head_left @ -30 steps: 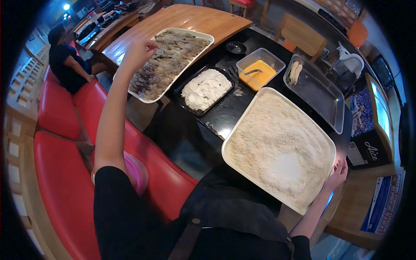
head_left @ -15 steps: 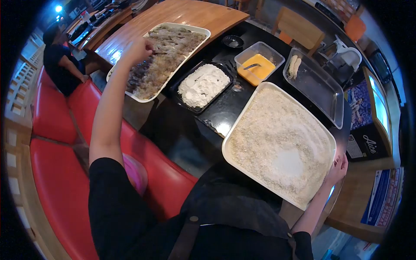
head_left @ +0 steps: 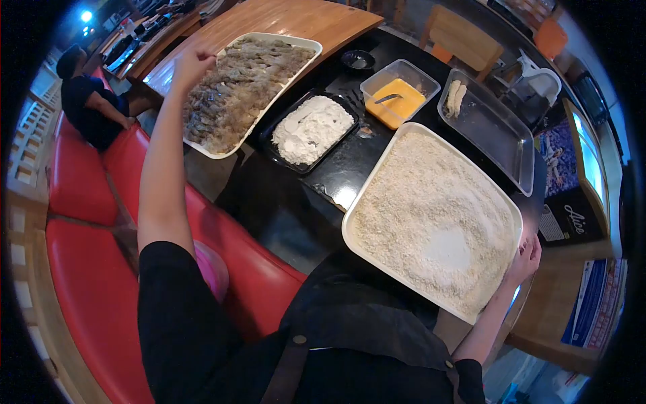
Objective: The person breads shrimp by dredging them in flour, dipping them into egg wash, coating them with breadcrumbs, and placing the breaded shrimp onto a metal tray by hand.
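My left hand (head_left: 194, 68) is raised at the upper left edge of a white tray of raw shrimp (head_left: 245, 87), its fingers pinched together; what they hold, if anything, is too small to make out. At the right rim of a white tray of breadcrumbs (head_left: 431, 195), my right hand (head_left: 525, 260) grips the edge. The crumbs have a pale bare patch near the tray's lower right. Between the two trays lies a black tray of white flour (head_left: 313, 130). Behind the crumbs stands a clear tub of orange-yellow liquid (head_left: 397, 99) with a utensil in it.
A metal tray (head_left: 491, 138) at the back right holds coated pieces (head_left: 455, 99). A small black bowl (head_left: 357, 60) sits at the table's back. Another person (head_left: 94, 101) sits on the red bench (head_left: 87, 276) at left. Wooden chair (head_left: 464, 40) behind the table.
My left hand has moved left from over the shrimp to the tray's upper left edge. My right hand stays at the crumb tray's rim. The view has shifted slightly.
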